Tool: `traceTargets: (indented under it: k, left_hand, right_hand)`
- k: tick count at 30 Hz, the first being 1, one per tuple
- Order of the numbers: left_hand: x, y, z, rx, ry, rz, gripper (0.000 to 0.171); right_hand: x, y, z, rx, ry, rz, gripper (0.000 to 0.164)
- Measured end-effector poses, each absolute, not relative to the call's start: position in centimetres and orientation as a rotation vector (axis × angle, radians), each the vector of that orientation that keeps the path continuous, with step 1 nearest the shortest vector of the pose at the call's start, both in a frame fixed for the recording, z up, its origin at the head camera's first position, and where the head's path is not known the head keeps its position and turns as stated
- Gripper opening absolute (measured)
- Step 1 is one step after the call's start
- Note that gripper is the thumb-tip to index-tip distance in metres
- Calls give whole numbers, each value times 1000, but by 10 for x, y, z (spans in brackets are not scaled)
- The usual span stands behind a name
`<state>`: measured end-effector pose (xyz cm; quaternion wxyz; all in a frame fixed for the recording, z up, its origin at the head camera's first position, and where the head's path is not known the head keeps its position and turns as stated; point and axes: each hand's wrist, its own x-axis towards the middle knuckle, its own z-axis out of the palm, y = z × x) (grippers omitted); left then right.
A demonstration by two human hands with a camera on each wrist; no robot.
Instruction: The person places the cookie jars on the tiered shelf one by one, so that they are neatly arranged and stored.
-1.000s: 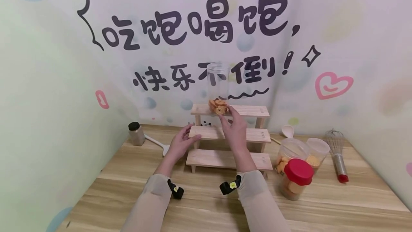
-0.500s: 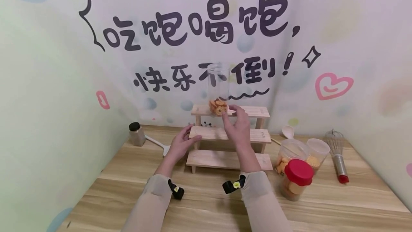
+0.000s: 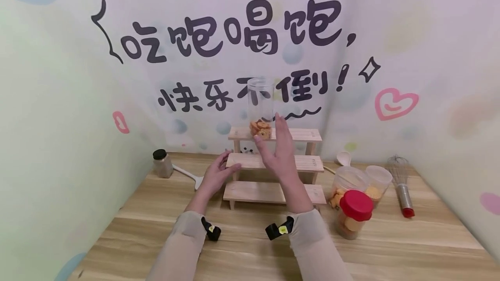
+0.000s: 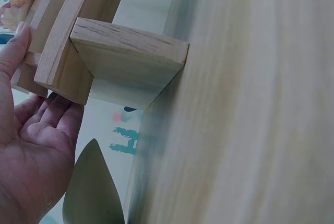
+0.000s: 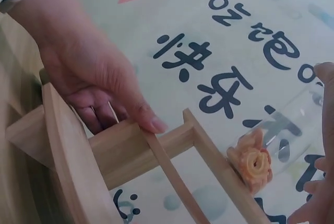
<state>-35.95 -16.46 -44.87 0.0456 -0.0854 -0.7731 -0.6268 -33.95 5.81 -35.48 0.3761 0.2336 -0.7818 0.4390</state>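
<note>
A three-tier wooden stand (image 3: 254, 191) stands on the table against the wall. On its top step, left of centre, a tall clear jar (image 3: 261, 103) without a lid stands upright, with several ring-shaped cookies (image 3: 261, 129) at its bottom. My left hand (image 3: 214, 175) grips the left end of the middle step; the left wrist view shows the thumb above the board and the fingers (image 4: 57, 117) beneath it. Beside the jar, on its right, my right hand (image 3: 279, 155) has its fingers extended upward and its thumb near the jar's base. Whether it touches the jar I cannot tell.
Right of the stand are a red-lidded jar (image 3: 356, 206), two clear tubs (image 3: 350, 178) with snacks, a whisk (image 3: 404, 190) and a white spoon (image 3: 344, 158). At left stand a black-capped spice jar (image 3: 162, 165) and a white-handled utensil (image 3: 187, 172).
My right hand's fingers have straightened, after being curled near the jar's base. The jar stays on the top step. My left hand keeps its grip, and the head view has shifted slightly.
</note>
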Motion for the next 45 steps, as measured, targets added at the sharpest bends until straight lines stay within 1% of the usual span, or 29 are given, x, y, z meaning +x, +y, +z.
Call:
traceTargets:
  k: [8,13,20,26,32,35,39,45]
  left_hand:
    - [-359,-171,-449,-241,-2399,-1894,89]
    - [-360,-174,-445,-245,-2395,-1877,92]
    - [-359,-180,-446,-233,-2415,-1843,89]
    - [-358,-180,-445,-229,-2409,-1858,86]
    - [-358,-174,-444,-239,-2404,-1858,88]
    - [-359,-171,-445,-253,-2402,-1872,87]
    - [-359,-169,-445,-254,-2391,-1889,87]
    - [-360,-166,-445,-250,-2400,-1887,87]
  right_hand:
    - [-317,60,-358,607,-2222,1038,88]
    - [-299,73,-352,636,-2287,975,86]
    - [-273,103,-353,733,-2413,905,80]
    - [-257,143,-356,802,-2461,967,67]
    - [-257,204,-363,845,-2324,927,40]
    - [-260,239,-372,850,-2224,956,32]
    - [-263,275,-395,892,-2138,1108,34]
    - [-260,305,-430,1028,-2060,1282,47]
